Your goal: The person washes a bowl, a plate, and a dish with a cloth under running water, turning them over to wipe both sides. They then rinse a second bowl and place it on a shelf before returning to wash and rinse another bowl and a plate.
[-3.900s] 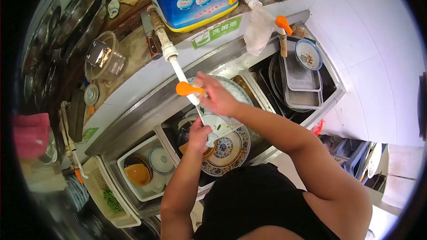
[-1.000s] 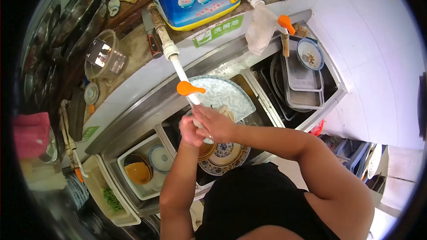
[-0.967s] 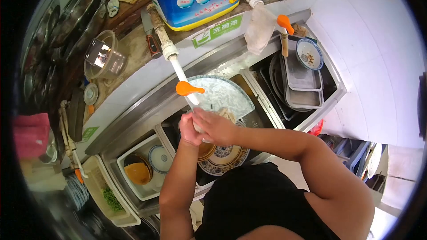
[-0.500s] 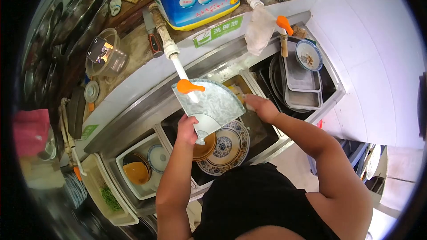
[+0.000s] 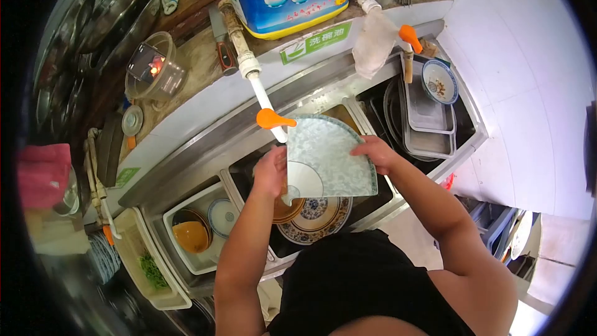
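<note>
A fan-shaped plate (image 5: 333, 149) with a mottled grey-green pattern and a small white compartment at its corner is held tilted over the sink basin. My right hand (image 5: 377, 154) grips its right edge, thumb on the patterned face. At the plate's left edge is my left hand (image 5: 270, 171), just below the white tap (image 5: 264, 99) with an orange lever; its fingers are blurred and partly hidden. Under the plate, a blue-patterned round plate (image 5: 317, 218) and a brown bowl (image 5: 287, 210) lie in the basin.
Metal trays (image 5: 429, 118) and a small bowl (image 5: 439, 81) stand in the right basin. At left, a white tub (image 5: 202, 260) holds bowls, beside a long bin (image 5: 180, 298) with greens. A knife (image 5: 225, 56) and a large blue detergent jug (image 5: 289, 3) occupy the ledge.
The fan-shaped plate has turned and shifted right. My right hand has come to its right edge; my left hand has moved from its lower corner up along the left edge.
</note>
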`<act>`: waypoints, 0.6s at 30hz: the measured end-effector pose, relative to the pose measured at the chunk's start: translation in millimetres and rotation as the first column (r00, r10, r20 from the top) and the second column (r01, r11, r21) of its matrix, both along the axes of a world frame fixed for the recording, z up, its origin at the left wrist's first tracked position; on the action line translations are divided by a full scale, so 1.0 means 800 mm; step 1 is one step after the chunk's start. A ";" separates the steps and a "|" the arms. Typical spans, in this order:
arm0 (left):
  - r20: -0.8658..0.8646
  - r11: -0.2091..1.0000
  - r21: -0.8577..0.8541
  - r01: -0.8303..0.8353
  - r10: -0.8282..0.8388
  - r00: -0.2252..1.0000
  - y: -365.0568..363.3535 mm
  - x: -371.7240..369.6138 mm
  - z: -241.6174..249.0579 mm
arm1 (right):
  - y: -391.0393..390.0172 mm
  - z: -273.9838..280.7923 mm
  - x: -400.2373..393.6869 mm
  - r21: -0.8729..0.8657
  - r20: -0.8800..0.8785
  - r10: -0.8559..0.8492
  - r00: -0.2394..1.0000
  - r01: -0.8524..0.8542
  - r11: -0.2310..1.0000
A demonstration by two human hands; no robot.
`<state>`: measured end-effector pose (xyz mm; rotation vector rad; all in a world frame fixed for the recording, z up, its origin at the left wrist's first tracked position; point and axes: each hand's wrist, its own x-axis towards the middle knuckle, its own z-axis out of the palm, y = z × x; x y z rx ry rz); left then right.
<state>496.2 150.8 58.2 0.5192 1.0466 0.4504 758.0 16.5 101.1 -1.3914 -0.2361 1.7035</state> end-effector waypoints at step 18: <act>-0.811 -0.048 0.453 0.890 -0.438 0.389 -0.075 0.012 0.050 | -0.013 0.032 0.001 -0.141 0.120 -0.103 0.987 0.120 0.983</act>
